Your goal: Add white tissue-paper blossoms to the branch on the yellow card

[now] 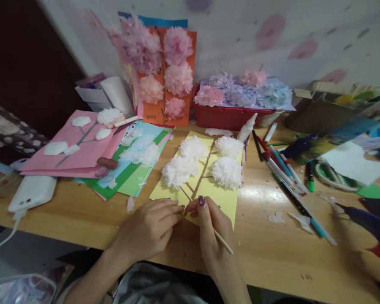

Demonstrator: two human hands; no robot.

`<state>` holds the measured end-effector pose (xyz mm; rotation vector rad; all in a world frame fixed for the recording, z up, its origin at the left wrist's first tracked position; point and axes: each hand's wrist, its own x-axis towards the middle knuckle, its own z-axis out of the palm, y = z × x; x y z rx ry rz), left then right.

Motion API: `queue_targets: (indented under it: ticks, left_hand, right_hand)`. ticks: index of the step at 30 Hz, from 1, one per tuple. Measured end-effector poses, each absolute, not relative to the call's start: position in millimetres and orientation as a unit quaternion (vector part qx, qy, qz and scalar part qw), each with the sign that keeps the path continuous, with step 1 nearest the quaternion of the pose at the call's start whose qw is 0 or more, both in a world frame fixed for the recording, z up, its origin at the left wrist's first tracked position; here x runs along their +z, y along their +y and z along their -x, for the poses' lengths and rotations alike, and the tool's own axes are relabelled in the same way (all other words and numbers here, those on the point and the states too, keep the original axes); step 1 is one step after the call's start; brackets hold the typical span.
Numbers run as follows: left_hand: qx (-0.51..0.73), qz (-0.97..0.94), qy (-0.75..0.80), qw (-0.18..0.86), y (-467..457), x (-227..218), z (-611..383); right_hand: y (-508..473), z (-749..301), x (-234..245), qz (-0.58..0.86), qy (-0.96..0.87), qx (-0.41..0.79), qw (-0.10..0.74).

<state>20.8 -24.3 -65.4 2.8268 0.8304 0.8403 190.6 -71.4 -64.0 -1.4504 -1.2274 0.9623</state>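
My right hand (pixel 213 223) pinches a thin wooden stick (pixel 223 242), which slants across a yellow sheet of paper (pixel 229 207). The stick's far end lies close to one of the white tissue-paper flowers (pixel 179 170). My left hand (pixel 153 226) is at the sheet's lower left edge, its fingers bent and together. Its fingertips almost meet those of my right hand, and whatever is between them is hidden. Several white flowers sit on the sheet around a brown drawn stem (pixel 206 166) with side branches.
Left are a pink sheet (pixel 63 137) with white paper pieces, coloured papers (pixel 126 177) and a white power bank (pixel 33 192). Behind stand an orange flower card (pixel 191 84), a red basket (pixel 221 117) and a glue bottle (pixel 248 126). Pens (pixel 291 194) and a glue gun (pixel 364 217) lie right.
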Motion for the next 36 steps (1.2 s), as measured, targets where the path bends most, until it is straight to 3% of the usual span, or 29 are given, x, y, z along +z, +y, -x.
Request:
queue_targets:
  ticks: [12, 21, 27, 33, 36]
  left_hand:
    - [0.310, -0.892, 0.310, 0.111, -28.1, -76.1, -18.9]
    - [0.317, -0.882, 0.328, 0.123, -31.1, -82.9, -19.7]
    - [0.321, -0.842, 0.354, 0.250, -15.9, -46.5, 1.4]
    - [0.377, -0.720, 0.567, 0.133, 58.2, 6.7, 49.3]
    - [0.283, -0.747, 0.589, 0.118, 89.2, 6.1, 52.3]
  right_hand:
    - [-63.6, -181.7, -69.1, 0.605, -0.534, 0.366, 0.464]
    - [-82.5, -197.4, -66.9, 0.640, -0.472, 0.344, 0.500]
    - [-89.4, -234.3, -82.2, 0.604, -0.463, 0.355, 0.543]
    - [-91.1, -245.8, -93.1, 0.544, -0.481, 0.408, 0.553]
    - [-95.9, -242.2, -89.4, 0.549, -0.508, 0.404, 0.526]
